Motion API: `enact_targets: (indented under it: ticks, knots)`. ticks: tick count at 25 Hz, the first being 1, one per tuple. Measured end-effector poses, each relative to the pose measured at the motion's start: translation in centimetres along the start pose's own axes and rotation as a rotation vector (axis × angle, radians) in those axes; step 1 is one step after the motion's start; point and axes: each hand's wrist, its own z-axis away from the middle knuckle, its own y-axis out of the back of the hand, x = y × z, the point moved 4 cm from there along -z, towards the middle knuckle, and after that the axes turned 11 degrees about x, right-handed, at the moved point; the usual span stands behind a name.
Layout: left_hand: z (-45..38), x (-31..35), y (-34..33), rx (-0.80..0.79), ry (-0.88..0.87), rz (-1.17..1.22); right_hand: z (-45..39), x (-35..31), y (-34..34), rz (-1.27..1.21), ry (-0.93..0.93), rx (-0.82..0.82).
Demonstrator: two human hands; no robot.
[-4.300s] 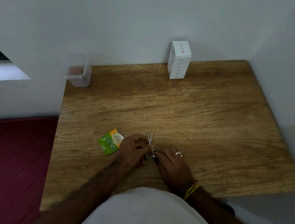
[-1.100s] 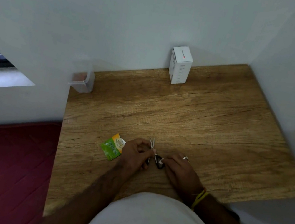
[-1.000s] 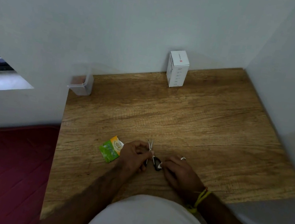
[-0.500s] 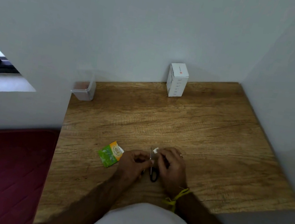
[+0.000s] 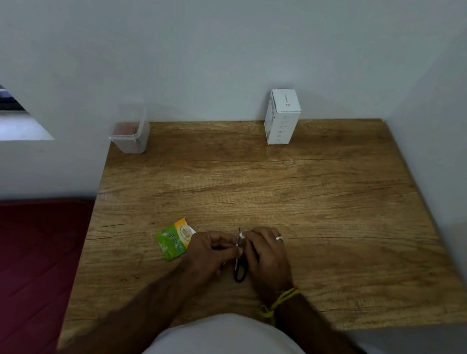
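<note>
A small pair of scissors [image 5: 239, 272] with black handle loops lies near the front middle of the wooden table [image 5: 329, 205], blades pointing away from me. My left hand [image 5: 209, 250] pinches the scissors at the middle of the blades. Curled over the blades from the right, my right hand [image 5: 268, 258] pinches a small white piece [image 5: 242, 234] at the blade tips. It wears a ring and a yellow wrist thread. A green and orange sachet [image 5: 174, 239] lies flat just left of my left hand, torn at its top.
A white carton [image 5: 282, 118] stands against the back wall. A clear plastic container [image 5: 130, 132] sits at the table's back left corner. Walls close the table at the back and right. A red mattress [image 5: 4, 262] lies left of the table.
My right hand moved from beside the scissor handles up over the blades, carrying the white piece to the tips. The left hand kept its pinch. The camera tilted up a little.
</note>
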Motion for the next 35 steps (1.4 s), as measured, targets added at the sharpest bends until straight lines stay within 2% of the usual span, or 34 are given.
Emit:
enact_targets:
  ticks: [4, 7, 9, 13, 17, 24, 31, 35]
  knots:
    - [0.1, 0.1, 0.0, -0.001, 0.025, -0.004, -0.1, 0.0, 0.3, -0.042, -0.014, 0.066]
    - [-0.1, 0.0, 0.0, 0.018, 0.055, -0.029, -0.8, 1.2, 1.3, -0.099, -0.241, 0.223]
    - [-0.2, -0.1, 0.1, -0.010, 0.040, -0.098, -1.0, 1.4, 1.5, -0.128, -0.306, 0.267]
    - [-0.6, -0.5, 0.1, -0.083, -0.031, -0.226, -1.1, 0.7, 1.3, -0.150, -0.231, 0.216]
    - [-0.5, -0.6, 0.1, -0.067, 0.023, -0.137, -0.9, 0.9, 1.2, -0.154, -0.220, 0.190]
    - [-0.3, -0.4, 0.2, -0.092, 0.037, -0.086, 0.0, 0.5, -0.1, -0.002, -0.051, 0.021]
    - [-0.2, -0.3, 0.2, -0.066, 0.011, -0.068, -0.2, -1.1, 0.2, 0.069, 0.167, 0.058]
    - [-0.2, -0.4, 0.2, -0.062, 0.004, -0.068, -0.2, -1.0, 0.2, 0.054, 0.152, 0.062]
